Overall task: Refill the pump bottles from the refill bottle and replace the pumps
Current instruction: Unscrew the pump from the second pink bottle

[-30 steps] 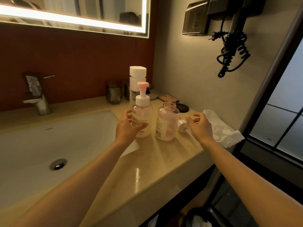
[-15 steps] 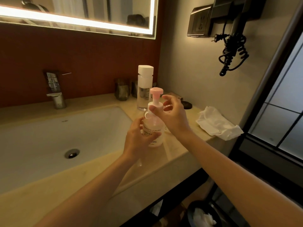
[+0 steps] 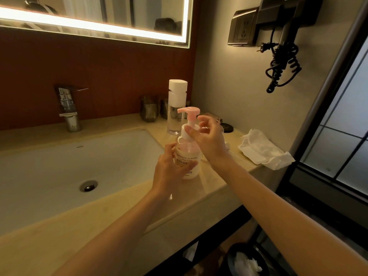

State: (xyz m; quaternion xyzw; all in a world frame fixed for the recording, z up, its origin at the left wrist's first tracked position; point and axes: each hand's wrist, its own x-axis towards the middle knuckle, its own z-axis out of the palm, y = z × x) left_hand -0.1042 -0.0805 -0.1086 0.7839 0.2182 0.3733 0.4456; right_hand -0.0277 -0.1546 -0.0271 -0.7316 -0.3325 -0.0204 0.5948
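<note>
A clear pump bottle (image 3: 188,156) with a white collar and a pink pump head (image 3: 189,112) stands on the beige counter (image 3: 211,182) right of the sink. My left hand (image 3: 171,170) grips the bottle's body from the front left. My right hand (image 3: 209,136) pinches the white collar under the pump head with thumb and fingers. Behind it stands a tall clear refill bottle (image 3: 177,108) with a white cap. The second pump bottle is almost wholly hidden behind my right hand.
A white basin (image 3: 59,172) with a drain and a chrome tap (image 3: 68,108) lies to the left. A crumpled white tissue (image 3: 264,150) rests at the counter's right end. Dark glasses (image 3: 149,108) stand by the back wall. A hair dryer cord (image 3: 282,64) hangs on the right wall.
My right hand left the loose pump at the right and came to the pump bottle's collar. My left hand stayed on the bottle's body. The camera shifted right and closer.
</note>
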